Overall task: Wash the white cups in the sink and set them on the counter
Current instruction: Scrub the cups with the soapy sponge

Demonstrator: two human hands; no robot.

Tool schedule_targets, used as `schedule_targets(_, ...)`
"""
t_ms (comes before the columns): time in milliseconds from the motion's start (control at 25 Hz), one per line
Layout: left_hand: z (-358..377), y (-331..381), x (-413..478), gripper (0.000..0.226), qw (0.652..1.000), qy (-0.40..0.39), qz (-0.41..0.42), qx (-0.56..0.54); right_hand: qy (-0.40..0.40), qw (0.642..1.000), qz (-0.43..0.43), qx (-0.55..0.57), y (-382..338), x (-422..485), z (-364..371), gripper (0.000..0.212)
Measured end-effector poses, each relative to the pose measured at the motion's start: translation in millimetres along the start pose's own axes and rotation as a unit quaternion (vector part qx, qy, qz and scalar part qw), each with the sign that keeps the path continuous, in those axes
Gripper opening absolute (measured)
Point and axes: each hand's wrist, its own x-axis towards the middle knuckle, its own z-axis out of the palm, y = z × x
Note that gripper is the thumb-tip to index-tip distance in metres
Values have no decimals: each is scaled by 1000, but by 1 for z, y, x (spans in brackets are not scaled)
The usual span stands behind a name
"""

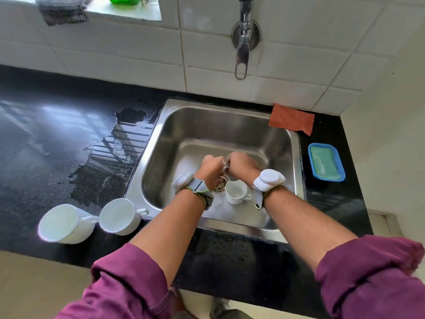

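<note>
Together over sink (184,125), left hand (210,168) and right hand (241,166) met, fingers curled; grip contents unclear. Cup (236,192) stood beneath.

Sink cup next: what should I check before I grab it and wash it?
1. Remaining white cup upright in the sink beside the drain, untouched: ok.
2. Left hand and right hand free: cannot tell; they meet over the drain, blurred.
3. Water from the tap: not ok, no stream visible.
4. Blue soap tray right of the sink: ok.
5. Room on the counter by the two cups set there: ok, though wet.
</note>
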Motion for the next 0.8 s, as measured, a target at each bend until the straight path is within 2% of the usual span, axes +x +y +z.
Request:
schedule_targets(40,-10,4,-5,8,1000,9,21,11,3,1000,-9,4,-15,-6,-1,10)
schedule_targets(200,-58,14,-31,16,995,44,77,46,33,998,-49,7,-68,-26,-2,13)
schedule_targets(320,-98,16,-43,21,990,71,107,52,36,996,-76,31,-100,-40,-6,5)
schedule_targets(480,-152,16,-52,25,982,113,126,89,15,991,-125,49,-141,-62,-12,14)
schedule_targets(600,-184,9,-60,20,980,123,127,89,-24,986,-157,46,-171,-81,-7,13)
schedule_targets(720,-202,0,-65,18,981,133,118,82,-75,981,-181,13,-192,-95,8,17)
schedule_targets(800,-211,-7,-64,19,981,129,124,72,-75,980,-181,-22,-202,-101,20,24)
